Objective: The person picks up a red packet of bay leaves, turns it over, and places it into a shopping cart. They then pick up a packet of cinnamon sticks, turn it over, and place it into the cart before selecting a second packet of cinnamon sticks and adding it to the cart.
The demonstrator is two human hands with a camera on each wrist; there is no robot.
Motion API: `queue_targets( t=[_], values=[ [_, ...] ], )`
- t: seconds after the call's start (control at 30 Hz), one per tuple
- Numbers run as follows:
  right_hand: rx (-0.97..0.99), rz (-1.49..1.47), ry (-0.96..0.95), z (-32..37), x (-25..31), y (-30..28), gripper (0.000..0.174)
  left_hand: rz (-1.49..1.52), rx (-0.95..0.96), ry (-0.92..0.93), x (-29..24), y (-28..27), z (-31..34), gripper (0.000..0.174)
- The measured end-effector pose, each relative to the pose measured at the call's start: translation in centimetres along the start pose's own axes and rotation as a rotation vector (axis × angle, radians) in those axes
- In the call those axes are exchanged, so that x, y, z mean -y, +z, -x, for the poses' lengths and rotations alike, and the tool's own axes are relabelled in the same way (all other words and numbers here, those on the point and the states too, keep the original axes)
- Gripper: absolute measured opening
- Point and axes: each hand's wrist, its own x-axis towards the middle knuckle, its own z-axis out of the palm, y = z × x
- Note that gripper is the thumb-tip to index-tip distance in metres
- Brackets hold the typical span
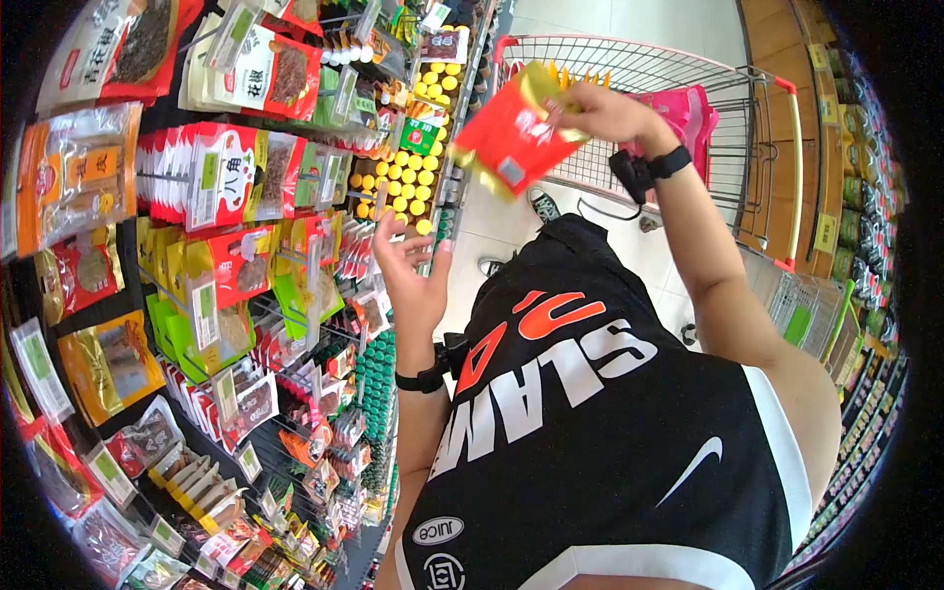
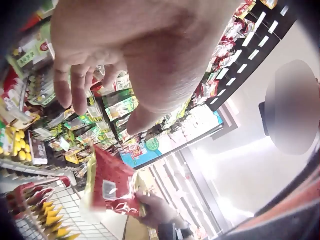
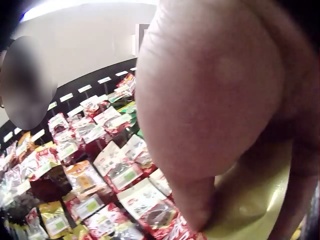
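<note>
A red and gold foil pouch (image 1: 521, 133) hangs over the near end of a shopping cart, pinched at its gold edge by my right hand (image 1: 610, 116). The right wrist view shows the gold side of the pouch (image 3: 252, 200) between thumb and fingers. My left hand (image 1: 415, 280) is raised beside the shelf with its fingers spread and nothing in it. In the left wrist view the left hand (image 2: 135, 55) hangs loosely in front of the shelf, while the red pouch (image 2: 112, 182) shows below it.
Packets of spices (image 1: 236, 177) hang in rows on the left shelf, with yellow-capped bottles (image 1: 408, 182) farther along. The cart (image 1: 728, 128) holds a pink item (image 1: 693, 118) and yellow-tipped packets. Another shelf (image 1: 865, 206) lines the right side. A second cart (image 1: 801, 305) stands at the right.
</note>
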Motion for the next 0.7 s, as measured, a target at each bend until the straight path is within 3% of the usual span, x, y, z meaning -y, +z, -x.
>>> queue_targets(
  t=[0.07,0.1,0.33,0.4,0.53,0.6,0.67,0.7],
  values=[
    [-0.052,-0.062,0.291,-0.1,-2.0,-1.8,0.035,0.046,0.026,-0.021,-0.2,0.6,-0.4,0.077],
    [-0.032,0.023,0.349,0.0,-1.8,-2.8,0.035,0.069,0.048,-0.042,-0.4,0.9,-0.5,0.076],
    [-0.028,0.462,0.508,0.1,-19.9,3.6,0.032,0.003,0.312,-0.137,-0.7,4.3,-1.9,0.060],
    [0.069,0.459,0.464,0.4,-22.6,5.4,0.030,-0.053,0.326,-0.132,-1.1,5.2,-2.4,0.059],
    [0.177,0.397,0.512,0.3,-28.6,9.7,0.030,-0.063,0.307,-0.184,-0.9,6.9,-3.4,0.059],
    [0.230,0.286,0.587,-0.5,-32.4,11.9,0.039,-0.064,0.326,-0.231,-1.0,7.8,-3.8,0.058],
    [0.090,0.052,0.756,-1.0,-34.0,13.4,0.041,-0.084,0.370,-0.266,-1.3,8.5,-4.2,0.058],
    [0.030,-0.060,0.739,-1.0,-34.2,14.0,0.042,-0.110,0.367,-0.267,-1.5,8.9,-4.4,0.055]
  ],
)
